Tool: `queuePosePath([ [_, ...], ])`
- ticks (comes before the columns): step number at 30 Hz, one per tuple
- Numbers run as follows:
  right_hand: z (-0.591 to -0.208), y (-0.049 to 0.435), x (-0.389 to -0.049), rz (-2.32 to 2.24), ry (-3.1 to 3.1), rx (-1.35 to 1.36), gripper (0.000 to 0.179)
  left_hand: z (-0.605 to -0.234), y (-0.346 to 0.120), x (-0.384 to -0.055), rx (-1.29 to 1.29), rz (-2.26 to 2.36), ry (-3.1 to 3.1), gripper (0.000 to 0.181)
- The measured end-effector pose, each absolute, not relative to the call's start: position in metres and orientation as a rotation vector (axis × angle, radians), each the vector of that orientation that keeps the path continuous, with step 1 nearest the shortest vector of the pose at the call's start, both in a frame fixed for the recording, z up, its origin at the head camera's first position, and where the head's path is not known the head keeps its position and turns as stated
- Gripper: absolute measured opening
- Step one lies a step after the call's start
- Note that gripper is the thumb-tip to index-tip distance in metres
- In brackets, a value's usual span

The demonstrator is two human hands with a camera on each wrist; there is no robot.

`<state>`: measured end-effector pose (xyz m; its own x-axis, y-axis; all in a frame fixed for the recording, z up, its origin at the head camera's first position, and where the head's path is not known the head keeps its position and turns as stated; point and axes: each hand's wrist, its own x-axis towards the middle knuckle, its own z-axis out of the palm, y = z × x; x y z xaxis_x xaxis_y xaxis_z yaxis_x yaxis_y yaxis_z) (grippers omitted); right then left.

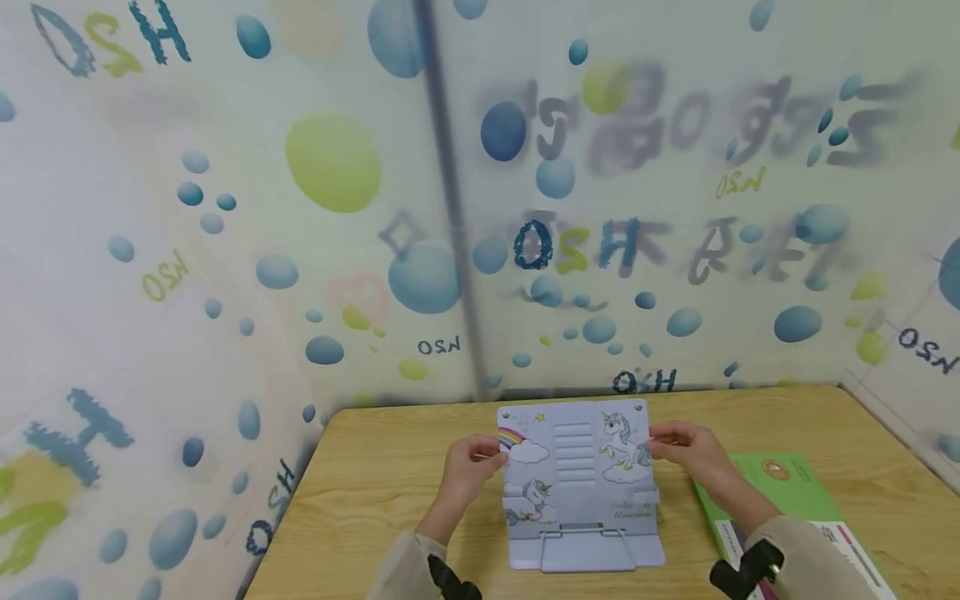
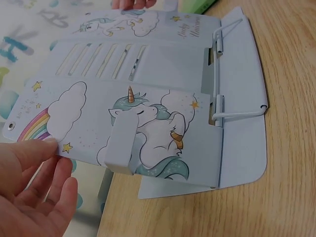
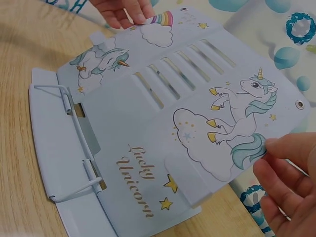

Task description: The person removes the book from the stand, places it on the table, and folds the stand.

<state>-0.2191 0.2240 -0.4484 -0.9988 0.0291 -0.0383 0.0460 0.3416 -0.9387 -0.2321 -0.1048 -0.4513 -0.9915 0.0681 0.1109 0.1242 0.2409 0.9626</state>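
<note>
The unicorn-print book stand [image 1: 577, 493] sits in the lower middle of the head view, directly between my two hands, and that in-between place is, I judge, what any move from here turns on. Seen from my head it is nearly square, so no long axis stands out; its hinge line runs left to right across the lower part, with the pale base plate [image 1: 527, 553] and the wire bracket [image 2: 241, 115] at its near side, while the printed panel slants up and away from me. The fingers of my left hand [image 1: 468, 475] pinch the panel's left edge beside the rainbow, thumb on the printed face; those of my right hand [image 1: 693, 450] pinch the right edge by the standing unicorn's tail. The stand lies rightward from my left fingers and leftward from my right ones, and since both touch it, neither hand is nearer. At lower right, a green book [image 1: 791, 490] lies partly beneath my right forearm on the wood-grain surface [image 1: 412, 450], and the bubble-printed backdrop [image 1: 337, 250] fills the frame above.
</note>
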Motion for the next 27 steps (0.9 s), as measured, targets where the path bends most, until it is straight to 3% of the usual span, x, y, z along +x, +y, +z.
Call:
queuePosePath([
  [10,-0.473,0.235,-0.232,-1.884,2.518,0.002,0.034,-0.455,-0.105,-0.234,-0.169,-1.904,-2.442,0.014],
  [19,-0.447,0.221,-0.221,-1.791,2.568,0.087,0.033,-0.453,-0.103,-0.232,-0.125,-1.907,-2.450,0.015],
  [27,-0.448,0.221,-0.222,-1.769,2.590,0.098,0.031,-0.452,-0.103,-0.231,-0.129,-1.912,-2.444,0.015],
])
